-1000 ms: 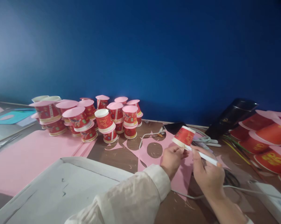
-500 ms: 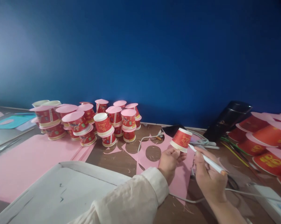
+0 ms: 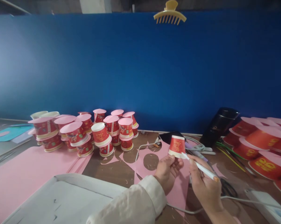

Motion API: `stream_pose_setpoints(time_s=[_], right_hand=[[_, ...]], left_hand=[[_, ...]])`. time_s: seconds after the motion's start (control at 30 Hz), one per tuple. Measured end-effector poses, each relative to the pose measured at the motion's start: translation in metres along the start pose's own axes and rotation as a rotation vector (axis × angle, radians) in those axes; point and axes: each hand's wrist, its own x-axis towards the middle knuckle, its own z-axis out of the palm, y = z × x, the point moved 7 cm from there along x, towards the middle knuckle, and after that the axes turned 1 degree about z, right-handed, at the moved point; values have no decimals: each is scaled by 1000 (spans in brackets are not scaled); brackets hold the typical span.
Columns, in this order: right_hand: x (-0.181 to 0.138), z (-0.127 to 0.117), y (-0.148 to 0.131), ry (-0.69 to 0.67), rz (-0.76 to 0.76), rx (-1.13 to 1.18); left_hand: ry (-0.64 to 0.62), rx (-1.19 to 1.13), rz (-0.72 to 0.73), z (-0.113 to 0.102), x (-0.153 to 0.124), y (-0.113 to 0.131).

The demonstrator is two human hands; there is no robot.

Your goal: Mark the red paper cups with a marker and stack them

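My left hand (image 3: 167, 171) grips a red paper cup (image 3: 177, 145) with gold print, held upside down by its pale lower rim. In my right hand (image 3: 205, 183) is a slim white pen (image 3: 204, 169) with an orange-brown rear end. Its tip meets or nearly meets the right side of the cup's rim; exact contact cannot be made out. Beneath both hands lies a pink paper sheet (image 3: 152, 149) with round holes cut in it. To the left, several similar red cups (image 3: 101, 133) stand upside down in stacks, most topped with pink paper discs (image 3: 71, 127).
At front left lie large pink sheets (image 3: 21, 177) and a white tray-like box (image 3: 67, 199). A black bottle (image 3: 221, 126) leans at the back right, near more red cups (image 3: 264, 165). White cable (image 3: 184, 211) crosses the table by a power strip (image 3: 268, 202). A blue partition (image 3: 135, 68) rises behind.
The view has tilted upward, bringing a yellow hair clip and the partition's top edge into sight. The cup has turned more upright, and the pen tip stays by its rim.
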Motion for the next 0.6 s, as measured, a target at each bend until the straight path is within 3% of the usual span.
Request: stream_pose_setpoints(time_s=[0.27, 0.6], right_hand=[[3, -3, 3, 6, 52, -3], [5, 7, -9, -56, -103, 2]], left_hand=[[39, 67, -30, -7, 2, -1], [-20, 89, 23, -1, -2, 2]])
